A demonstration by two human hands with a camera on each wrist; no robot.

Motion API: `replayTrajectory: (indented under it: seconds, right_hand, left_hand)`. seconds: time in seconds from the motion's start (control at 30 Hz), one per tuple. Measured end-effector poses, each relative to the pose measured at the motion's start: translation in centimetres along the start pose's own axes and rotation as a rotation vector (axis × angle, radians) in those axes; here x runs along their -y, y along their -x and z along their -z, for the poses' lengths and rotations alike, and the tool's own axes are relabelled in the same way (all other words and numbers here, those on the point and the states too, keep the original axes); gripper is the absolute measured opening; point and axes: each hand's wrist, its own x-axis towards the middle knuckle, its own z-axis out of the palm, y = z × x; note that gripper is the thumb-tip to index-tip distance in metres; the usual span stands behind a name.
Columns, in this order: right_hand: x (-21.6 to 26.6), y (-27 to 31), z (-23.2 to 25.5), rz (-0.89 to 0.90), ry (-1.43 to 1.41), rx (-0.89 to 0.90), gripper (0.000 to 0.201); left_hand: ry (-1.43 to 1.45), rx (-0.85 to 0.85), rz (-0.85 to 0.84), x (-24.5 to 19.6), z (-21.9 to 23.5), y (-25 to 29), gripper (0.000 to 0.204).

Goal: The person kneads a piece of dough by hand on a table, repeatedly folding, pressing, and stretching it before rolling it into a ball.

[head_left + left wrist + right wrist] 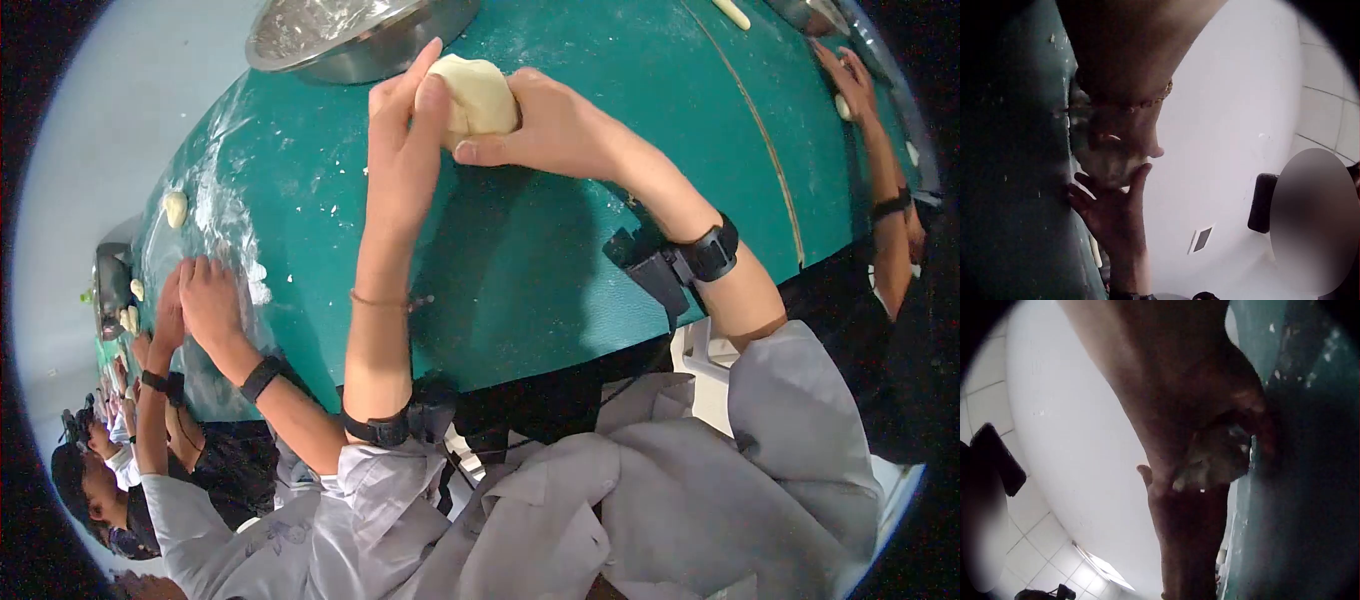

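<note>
A pale, thick lump of dough (480, 95) is held up between both hands over the green table, with a fold on its left side. My left hand (400, 125) grips its left side, the thumb lying across the front of it. On the other side my right hand (555, 125) holds the dough, thumb along its lower edge and fingers wrapped behind, mostly hidden. The dough (1216, 462) appears dark between the two hands in the right wrist view. In the left wrist view, the right hand's spread fingers (1138, 178) reach up to the dough.
A floury metal bowl (350, 45) stands just beyond my hands. White flour (225, 200) streaks the green table (680, 130) at the left, near a small dough piece (175, 209). Other people's hands (212, 300) work on the left and right (850, 80). A dough strip (733, 13) lies far right.
</note>
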Motion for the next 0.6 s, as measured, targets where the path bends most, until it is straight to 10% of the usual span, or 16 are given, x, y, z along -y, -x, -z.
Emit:
replayTrajectory:
  seconds: [0.4, 0.6]
  right_hand:
    - [-1.9, -0.4, -0.5, -0.04, 0.178, -0.213, 0.056]
    - [-2.6, -0.6, -1.0, -0.061, -0.203, -0.267, 0.063]
  left_hand:
    - [0.361, 0.112, 0.253, -0.8, 0.2, 0.1, 0.053]
    - [0.466, 0.098, 0.258, -0.8, 0.2, 0.1, 0.047]
